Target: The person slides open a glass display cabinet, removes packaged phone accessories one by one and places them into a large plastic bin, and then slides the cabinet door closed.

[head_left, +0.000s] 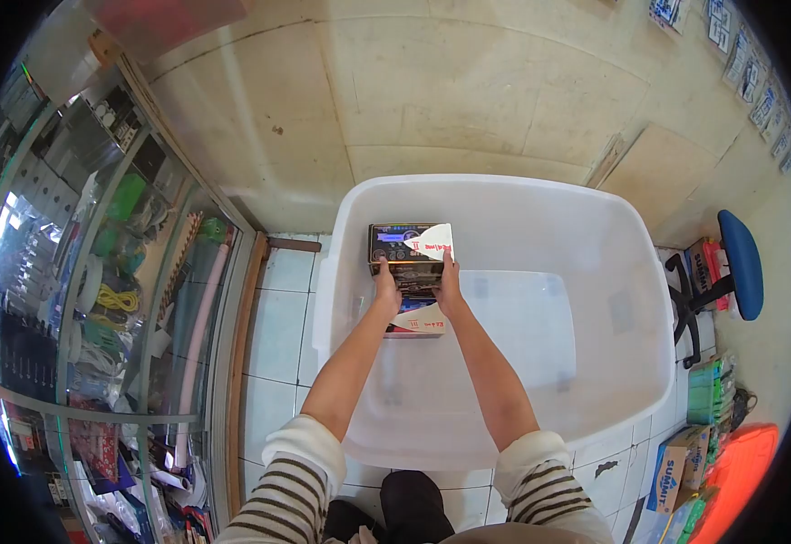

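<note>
Between both hands I hold a black box (395,252) with a white corner and red handwriting on it. My left hand (386,287) grips its left side, thumb on the near edge. Gripping the right side is my right hand (450,286), its thumb also showing. A second box (421,320), white and dark with similar red writing, lies below the held one and is partly covered by it and my hands. Both boxes are within the outline of a large white plastic tub (631,272), toward its left end. How high the held box is above the tub floor is unclear.
A glass display cabinet (146,308) crowded with goods stands on the left. A plain wall (431,100) rises behind the tub. On the right are a blue chair (740,263), a Summit carton (670,476), an orange object (735,480) and green containers (708,392). White tiles (276,331) cover the floor.
</note>
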A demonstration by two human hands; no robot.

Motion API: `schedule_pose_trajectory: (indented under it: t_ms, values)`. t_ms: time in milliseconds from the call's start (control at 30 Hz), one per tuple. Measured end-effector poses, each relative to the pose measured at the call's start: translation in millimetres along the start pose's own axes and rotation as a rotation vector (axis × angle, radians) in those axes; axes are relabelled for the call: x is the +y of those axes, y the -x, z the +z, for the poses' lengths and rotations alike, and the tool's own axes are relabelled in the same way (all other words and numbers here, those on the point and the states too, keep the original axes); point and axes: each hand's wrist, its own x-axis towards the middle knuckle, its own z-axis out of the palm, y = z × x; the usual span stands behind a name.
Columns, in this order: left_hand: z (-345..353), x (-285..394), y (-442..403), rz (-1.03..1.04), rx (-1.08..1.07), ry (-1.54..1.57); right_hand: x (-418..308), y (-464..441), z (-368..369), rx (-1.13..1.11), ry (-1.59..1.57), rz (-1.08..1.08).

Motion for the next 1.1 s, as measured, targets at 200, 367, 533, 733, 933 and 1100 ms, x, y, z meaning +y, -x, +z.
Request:
schedule_pose_trajectory:
  t_ms: [200,367,533,733,933,1100]
  values:
    - [7.7,-16.6,0.4,0.054,0.200,-0.211,-4.5,1.6,-6.2,-0.044,0.155,-0.272]
    - [5.8,20.6,27.2,-0.048,-0.040,-0.224,-6.3,-9.2,-8.9,0.004,0.316,-0.232]
    - [20.6,77.2,128.3,-0.021,-0.266,-0.275,-49.4,85.9,43.8,0.135,0.773,-0.551]
    - [-61.4,154.7,339.7,0.460,-0.302,-0.345,-83.2,290.4,124.1,-0.707,0.775,-0.774]
    - [-188.1,190.0,561.7,0.724,0.037,-0.361,-68.7,459.8,205.2,-1.633,0.821,-0.828]
    - [-228.0,217.3,729.3,1.118,0.565,-0.441,-68.3,570.1,307.8,-2.009,0.635,-0.954]
